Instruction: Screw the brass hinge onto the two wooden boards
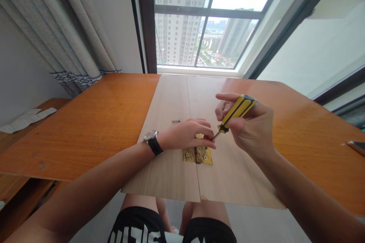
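Note:
A yellow-and-black screwdriver (pixel 236 113) is gripped by its handle in my right hand (pixel 253 129), its shaft slanting down to the left. Its tip meets the fingers of my left hand (pixel 199 133), which are pinched together over a brass hinge (pixel 197 155). Whatever those fingers hold is hidden. The hinge spans the seam between two pale wood-grain boards (pixel 168 171). Screw heads show in its near part, on both leaves; my left hand covers its far part. Beyond my left wrist, small screws (pixel 176 121) lie on the left board.
The boards rest on an orange-brown wooden table (pixel 114 110). A window (pixel 208 19) stands behind it, with a curtain (pixel 71 26) at the left. A dark flat object (pixel 356 147) lies at the table's right edge. White paper or cloth (pixel 28 119) lies at far left.

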`<control>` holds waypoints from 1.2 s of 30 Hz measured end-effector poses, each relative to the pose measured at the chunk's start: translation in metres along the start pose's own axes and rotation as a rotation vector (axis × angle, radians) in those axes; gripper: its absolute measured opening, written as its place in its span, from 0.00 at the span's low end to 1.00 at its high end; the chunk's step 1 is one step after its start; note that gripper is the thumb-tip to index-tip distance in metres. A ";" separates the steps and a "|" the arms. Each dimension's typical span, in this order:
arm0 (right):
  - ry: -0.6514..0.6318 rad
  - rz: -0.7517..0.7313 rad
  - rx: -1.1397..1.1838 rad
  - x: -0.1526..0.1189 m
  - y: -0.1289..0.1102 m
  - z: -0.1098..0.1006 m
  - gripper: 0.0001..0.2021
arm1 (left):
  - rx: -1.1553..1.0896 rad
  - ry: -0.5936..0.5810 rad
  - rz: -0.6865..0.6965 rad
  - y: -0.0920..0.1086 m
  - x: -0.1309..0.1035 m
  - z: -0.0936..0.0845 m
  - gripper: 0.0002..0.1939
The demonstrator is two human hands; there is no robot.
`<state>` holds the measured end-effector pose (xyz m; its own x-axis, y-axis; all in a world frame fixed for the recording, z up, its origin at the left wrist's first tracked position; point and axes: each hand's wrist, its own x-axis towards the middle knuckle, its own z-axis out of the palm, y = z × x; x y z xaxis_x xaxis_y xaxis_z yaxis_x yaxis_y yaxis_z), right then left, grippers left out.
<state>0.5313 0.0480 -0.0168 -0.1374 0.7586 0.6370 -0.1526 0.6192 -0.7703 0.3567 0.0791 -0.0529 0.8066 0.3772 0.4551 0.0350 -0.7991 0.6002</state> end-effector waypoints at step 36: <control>-0.428 0.063 0.113 0.009 -0.010 -0.018 0.15 | -0.325 -0.141 -0.176 0.004 -0.001 -0.003 0.12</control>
<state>0.5497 0.0523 -0.0037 -0.5387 0.6269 0.5628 -0.2340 0.5304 -0.8148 0.3541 0.0769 -0.0496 0.8789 0.4089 0.2455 0.0093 -0.5295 0.8483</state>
